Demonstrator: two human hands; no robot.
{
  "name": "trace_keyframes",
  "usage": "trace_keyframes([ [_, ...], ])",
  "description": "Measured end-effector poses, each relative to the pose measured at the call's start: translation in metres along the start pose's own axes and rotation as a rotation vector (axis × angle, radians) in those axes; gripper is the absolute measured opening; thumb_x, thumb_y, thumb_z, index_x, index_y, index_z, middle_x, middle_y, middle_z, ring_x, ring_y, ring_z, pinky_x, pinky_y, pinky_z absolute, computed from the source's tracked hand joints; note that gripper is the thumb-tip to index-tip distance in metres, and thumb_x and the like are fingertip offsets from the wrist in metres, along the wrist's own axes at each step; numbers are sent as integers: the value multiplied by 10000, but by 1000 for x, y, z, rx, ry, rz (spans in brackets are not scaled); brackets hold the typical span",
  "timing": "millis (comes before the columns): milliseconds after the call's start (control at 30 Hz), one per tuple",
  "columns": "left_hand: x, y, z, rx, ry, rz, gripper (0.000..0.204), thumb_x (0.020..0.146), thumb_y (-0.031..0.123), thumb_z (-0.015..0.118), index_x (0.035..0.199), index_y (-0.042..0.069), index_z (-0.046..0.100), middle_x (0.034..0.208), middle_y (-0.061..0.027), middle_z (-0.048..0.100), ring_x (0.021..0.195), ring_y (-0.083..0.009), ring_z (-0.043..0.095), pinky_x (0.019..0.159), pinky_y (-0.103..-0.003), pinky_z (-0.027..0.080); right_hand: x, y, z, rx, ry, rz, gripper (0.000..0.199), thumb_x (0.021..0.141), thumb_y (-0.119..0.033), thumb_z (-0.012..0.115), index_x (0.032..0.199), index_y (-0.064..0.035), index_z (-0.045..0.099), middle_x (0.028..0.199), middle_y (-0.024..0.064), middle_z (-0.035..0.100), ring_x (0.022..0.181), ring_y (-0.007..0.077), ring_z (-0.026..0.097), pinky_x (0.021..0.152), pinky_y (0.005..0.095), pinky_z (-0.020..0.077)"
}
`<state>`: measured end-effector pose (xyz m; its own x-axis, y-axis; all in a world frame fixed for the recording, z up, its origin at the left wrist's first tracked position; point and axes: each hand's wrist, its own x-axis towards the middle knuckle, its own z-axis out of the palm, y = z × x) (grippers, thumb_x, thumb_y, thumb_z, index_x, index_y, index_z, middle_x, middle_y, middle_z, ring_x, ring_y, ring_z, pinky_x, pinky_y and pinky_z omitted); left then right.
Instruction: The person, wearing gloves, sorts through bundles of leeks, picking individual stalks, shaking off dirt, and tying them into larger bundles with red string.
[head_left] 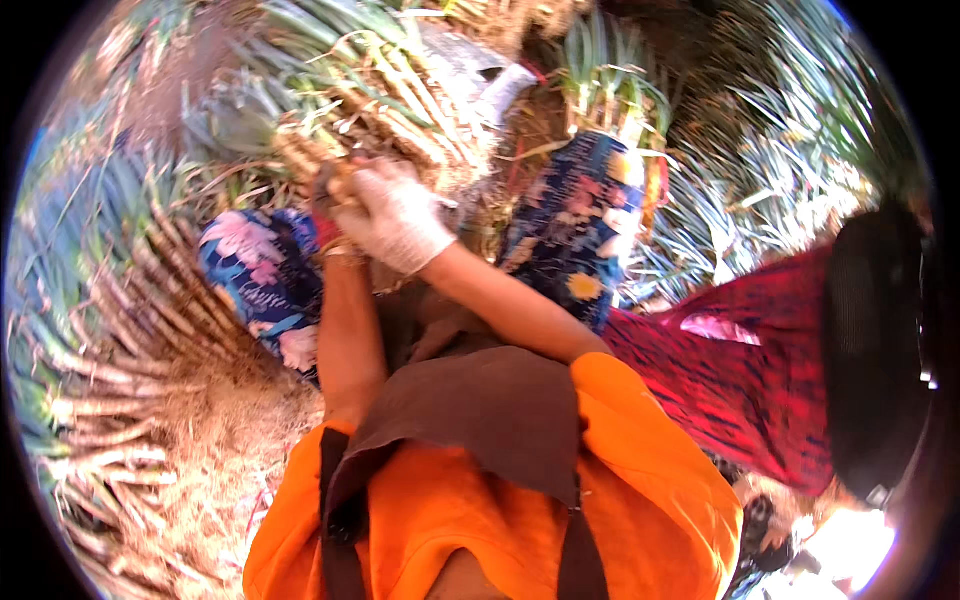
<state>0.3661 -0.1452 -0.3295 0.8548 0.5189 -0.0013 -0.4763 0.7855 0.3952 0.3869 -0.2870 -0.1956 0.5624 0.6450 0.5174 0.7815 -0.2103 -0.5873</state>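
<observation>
My two hands are close together between my knees, at the lower edge of a pile of long green onions (pixel 400 125) with pale stems and green leaves. My right hand (pixel 400 215), in a whitish glove, has its fingers curled in front of the left one. Mostly hidden behind it, my left hand (pixel 328 190) looks dark-gloved, with a red cuff at the wrist. It is closed at the stems of some green onions (pixel 303 155). Blur hides what is between the right fingers.
Many more green onions (pixel 150 310) lie in rows along the left over dry straw-like litter (pixel 240 440). An upright bunch (pixel 605 85) stands beyond my right knee, with leafy heaps (pixel 790 130) behind. At the right is a person's red patterned trouser leg (pixel 740 370), next to a black object (pixel 875 350).
</observation>
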Motion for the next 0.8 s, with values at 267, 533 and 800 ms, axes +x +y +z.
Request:
trace_keyframes([
  [267, -4, -66, -8, 21, 176, -194, 238, 890, 255, 597, 1048, 84, 645, 1024, -78, 674, 915, -245, 648, 853, -391, 530, 18, 64, -39, -75, -648, 390, 737, 698, -524, 678, 1194, -8, 500, 1074, 306, 615, 969, 418, 636, 854, 460, 507],
  [533, -23, -75, 45, 309, 400, -288, 303, 871, 292, 603, 1103, 97, 613, 1045, -85, 657, 944, -272, 644, 888, -426, 519, -25, 132, -21, 313, -633, 558, 933, 601, -273, 750, 1363, 86, 348, 1088, 219, 628, 958, 295, 639, 837, 369, 516],
  [800, 0, -7, 56, 111, 286, 22, 647, 830, 537, 539, 1172, -11, 526, 1070, -218, 565, 934, -334, 579, 797, -444, 531, -65, 50, -151, 76, -808, 430, 815, 685, -267, 690, 1384, -57, 327, 993, 251, 648, 921, 407, 642, 779, 474, 517],
])
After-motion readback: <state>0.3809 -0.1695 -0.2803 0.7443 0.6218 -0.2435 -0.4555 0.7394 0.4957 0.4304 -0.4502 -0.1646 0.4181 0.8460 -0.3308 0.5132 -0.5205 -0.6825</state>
